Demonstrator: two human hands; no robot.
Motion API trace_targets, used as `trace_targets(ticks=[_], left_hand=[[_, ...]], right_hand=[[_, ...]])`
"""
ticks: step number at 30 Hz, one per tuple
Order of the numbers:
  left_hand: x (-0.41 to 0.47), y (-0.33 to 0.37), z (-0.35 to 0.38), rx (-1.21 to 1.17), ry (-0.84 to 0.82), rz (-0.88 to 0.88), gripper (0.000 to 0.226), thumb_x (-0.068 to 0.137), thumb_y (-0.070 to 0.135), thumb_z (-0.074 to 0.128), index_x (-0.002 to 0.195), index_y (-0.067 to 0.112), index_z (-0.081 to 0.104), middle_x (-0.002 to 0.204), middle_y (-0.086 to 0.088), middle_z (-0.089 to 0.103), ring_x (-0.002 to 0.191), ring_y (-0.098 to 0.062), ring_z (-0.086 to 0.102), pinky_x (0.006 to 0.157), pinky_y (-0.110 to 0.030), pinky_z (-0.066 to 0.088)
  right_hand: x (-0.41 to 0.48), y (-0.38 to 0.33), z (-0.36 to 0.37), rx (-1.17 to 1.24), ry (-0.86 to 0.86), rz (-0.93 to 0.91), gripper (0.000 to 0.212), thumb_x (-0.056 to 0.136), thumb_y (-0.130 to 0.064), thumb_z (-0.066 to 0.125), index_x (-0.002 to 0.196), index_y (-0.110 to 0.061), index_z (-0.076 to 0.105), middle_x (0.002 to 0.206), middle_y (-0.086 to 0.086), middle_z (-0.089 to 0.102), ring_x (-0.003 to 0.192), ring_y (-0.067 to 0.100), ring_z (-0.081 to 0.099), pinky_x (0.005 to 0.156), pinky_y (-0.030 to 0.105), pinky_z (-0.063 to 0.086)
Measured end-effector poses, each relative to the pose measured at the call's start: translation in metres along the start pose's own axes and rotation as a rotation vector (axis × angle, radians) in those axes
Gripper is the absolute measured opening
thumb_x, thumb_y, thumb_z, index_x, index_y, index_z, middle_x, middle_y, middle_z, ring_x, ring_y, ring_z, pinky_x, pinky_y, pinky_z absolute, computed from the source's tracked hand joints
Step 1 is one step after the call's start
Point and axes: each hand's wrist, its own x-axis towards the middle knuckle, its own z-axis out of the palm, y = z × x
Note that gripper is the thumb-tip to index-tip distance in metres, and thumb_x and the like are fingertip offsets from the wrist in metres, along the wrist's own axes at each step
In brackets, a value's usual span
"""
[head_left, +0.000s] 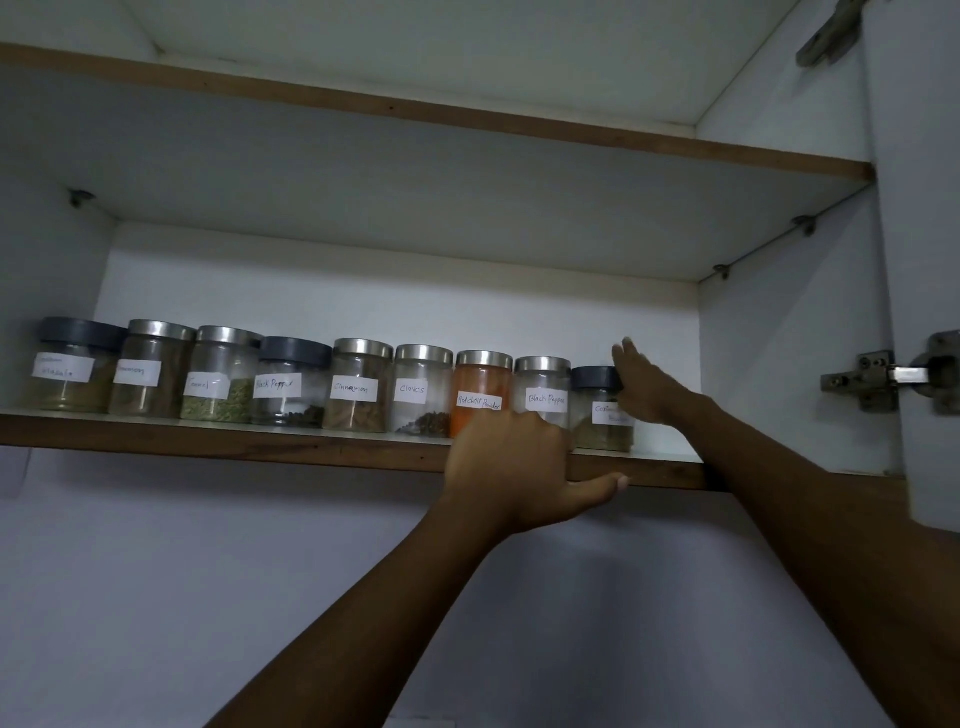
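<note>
On the shelf edge (311, 451), left hand (506, 467), grip unclear; right hand (647, 384) straight-fingered against coriander jar (597, 436).

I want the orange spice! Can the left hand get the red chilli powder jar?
Probably yes. The left hand is at the shelf edge, right in front of the red chilli powder jar, and nothing stands between them.

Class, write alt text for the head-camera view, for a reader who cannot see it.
A person's right hand touches the rightmost, dark-lidded jar in a row of nine labelled spice jars on a cupboard shelf. The left hand rests on the shelf's front edge, thumb along it.
</note>
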Motion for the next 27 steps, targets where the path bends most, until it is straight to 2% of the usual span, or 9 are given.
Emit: trace_targets(ticks=[1, 2, 5, 9, 12, 16, 20, 25, 27], left_hand=[[0.000, 0.000, -0.001, -0.002, -0.013, 0.000, 0.072, 0.078, 0.080, 0.023, 0.087, 0.024, 0.069, 0.068, 0.003, 0.061, 0.065, -0.012, 0.056, 0.058, -0.024, 0.043], [0.001, 0.001, -0.002, -0.003, -0.025, 0.001, 0.072, 0.079, 0.079, 0.024, 0.090, 0.024, 0.069, 0.071, 0.002, 0.062, 0.067, -0.013, 0.057, 0.059, -0.024, 0.043], [0.001, 0.002, -0.005, -0.008, -0.065, 0.000, 0.071, 0.079, 0.078, 0.026, 0.094, 0.023, 0.069, 0.078, 0.001, 0.065, 0.070, -0.014, 0.056, 0.056, -0.024, 0.037], [0.003, 0.002, -0.009, -0.048, -0.153, -0.005, 0.071, 0.082, 0.076, 0.026, 0.115, 0.023, 0.061, 0.101, -0.003, 0.067, 0.091, -0.019, 0.061, 0.067, -0.029, 0.040], [0.006, 0.002, -0.014, -0.130, -0.293, -0.042, 0.072, 0.083, 0.075, 0.027, 0.130, 0.025, 0.049, 0.123, -0.006, 0.060, 0.110, -0.024, 0.056, 0.080, -0.034, 0.042], [0.008, 0.003, -0.021, -0.199, -0.423, -0.082, 0.075, 0.082, 0.076, 0.028, 0.134, 0.024, 0.045, 0.132, -0.008, 0.053, 0.118, -0.027, 0.051, 0.093, -0.042, 0.043], [0.006, 0.008, -0.027, -0.214, -0.452, -0.111, 0.072, 0.085, 0.072, 0.031, 0.131, 0.019, 0.046, 0.124, -0.010, 0.059, 0.111, -0.025, 0.055, 0.091, -0.039, 0.045], [-0.008, 0.033, -0.045, -0.129, -0.326, -0.201, 0.044, 0.094, 0.048, 0.041, 0.112, 0.011, 0.057, 0.104, -0.008, 0.064, 0.096, -0.021, 0.060, 0.081, -0.031, 0.042], [-0.014, 0.045, -0.057, -0.104, -0.305, -0.262, 0.033, 0.093, 0.041, 0.046, 0.107, 0.014, 0.058, 0.101, -0.005, 0.065, 0.095, -0.021, 0.061, 0.083, -0.031, 0.040]], right_hand=[[-0.005, -0.002, -0.005, 0.051, 0.080, 0.021, 0.066, 0.091, -0.004, 0.047, 0.145, 0.000, 0.009, 0.155, 0.019, 0.006, 0.141, 0.035, 0.016, 0.113, 0.042, 0.021], [-0.011, -0.004, -0.010, 0.117, 0.187, 0.042, 0.063, 0.089, -0.002, 0.047, 0.144, 0.000, 0.016, 0.153, 0.019, 0.016, 0.139, 0.035, 0.024, 0.111, 0.042, 0.026], [-0.035, -0.020, -0.025, 0.289, 0.469, 0.045, 0.046, 0.084, 0.004, 0.045, 0.130, -0.001, 0.048, 0.133, 0.020, 0.051, 0.119, 0.033, 0.052, 0.102, 0.041, 0.042], [-0.079, -0.049, -0.037, 0.283, 0.591, -0.078, 0.030, 0.083, 0.002, 0.046, 0.103, -0.002, 0.068, 0.106, 0.013, 0.070, 0.098, 0.026, 0.065, 0.089, 0.040, 0.051], [-0.115, -0.065, -0.047, 0.233, 0.584, -0.123, 0.023, 0.083, -0.002, 0.049, 0.090, -0.005, 0.071, 0.093, 0.009, 0.072, 0.085, 0.025, 0.064, 0.076, 0.036, 0.052], [-0.154, -0.073, -0.062, 0.200, 0.507, -0.115, 0.021, 0.081, -0.003, 0.049, 0.083, -0.008, 0.070, 0.087, 0.007, 0.072, 0.081, 0.023, 0.062, 0.074, 0.037, 0.051], [-0.194, -0.072, -0.087, 0.138, 0.442, -0.106, 0.022, 0.079, -0.004, 0.049, 0.082, -0.011, 0.071, 0.084, 0.005, 0.072, 0.081, 0.023, 0.064, 0.074, 0.040, 0.052], [-0.250, -0.067, -0.126, 0.134, 0.393, -0.073, 0.024, 0.081, -0.001, 0.049, 0.081, -0.010, 0.071, 0.081, 0.005, 0.072, 0.077, 0.020, 0.065, 0.076, 0.039, 0.053], [-0.270, -0.067, -0.138, 0.160, 0.405, -0.062, 0.024, 0.081, -0.001, 0.049, 0.080, -0.009, 0.071, 0.080, 0.003, 0.072, 0.077, 0.017, 0.065, 0.082, 0.038, 0.051]])
